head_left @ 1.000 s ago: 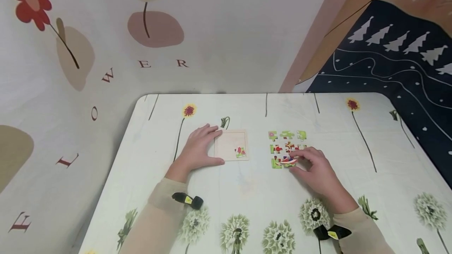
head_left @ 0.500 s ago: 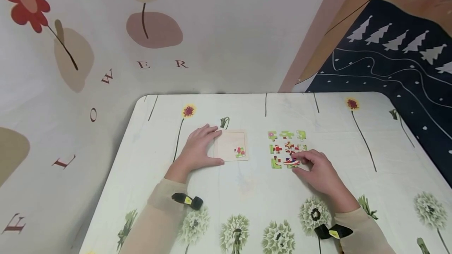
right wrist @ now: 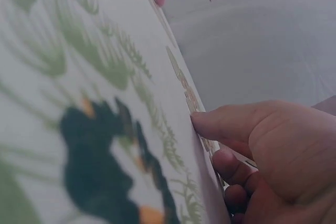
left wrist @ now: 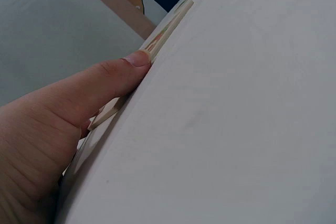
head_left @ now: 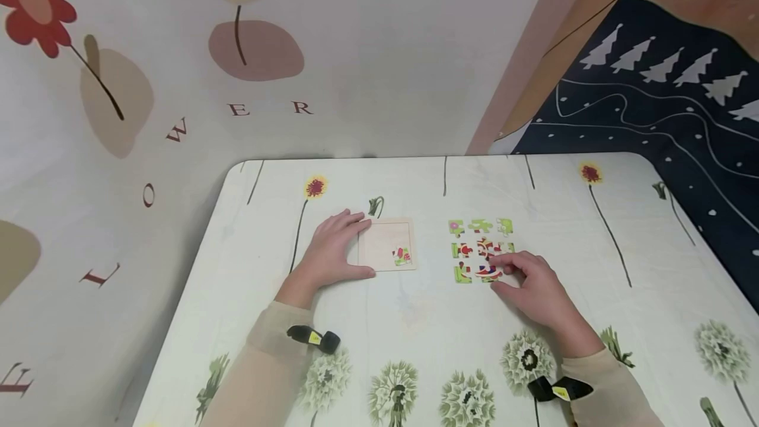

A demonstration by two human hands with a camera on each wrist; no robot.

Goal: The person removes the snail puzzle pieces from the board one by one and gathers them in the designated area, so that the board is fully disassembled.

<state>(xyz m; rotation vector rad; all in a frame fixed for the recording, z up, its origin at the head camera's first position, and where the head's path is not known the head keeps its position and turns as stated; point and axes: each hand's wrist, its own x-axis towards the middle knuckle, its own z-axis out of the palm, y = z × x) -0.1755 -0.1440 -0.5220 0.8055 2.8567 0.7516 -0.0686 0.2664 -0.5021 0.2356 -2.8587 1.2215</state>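
Note:
A square, pale wooden puzzle board (head_left: 379, 246) lies on the table, with one green-and-red piece (head_left: 402, 256) in its lower right corner. My left hand (head_left: 332, 249) holds the board by its left side, thumb at the near edge and fingers at the far edge. In the left wrist view the thumb (left wrist: 121, 72) presses against the board's rim. Right of the board, several loose jigsaw pieces (head_left: 465, 250) lie in rows. My right hand (head_left: 530, 285) pinches a puzzle piece (head_left: 487, 273) with a striped shoe picture, in the near row, between thumb and index finger. Its fingers partly cover neighbouring pieces.
A white tablecloth (head_left: 415, 321) printed with flowers covers the table. Behind stands a pale hanging cloth (head_left: 367, 84) with letters, and at right a dark cloth (head_left: 652, 104) with white trees. Black wrist cameras (head_left: 314, 338) sit on both sleeves.
My right hand has shifted slightly right and the shoe piece has moved a little right, now lying flatter among the others. The left hand and the board stay put; the view tilts slightly.

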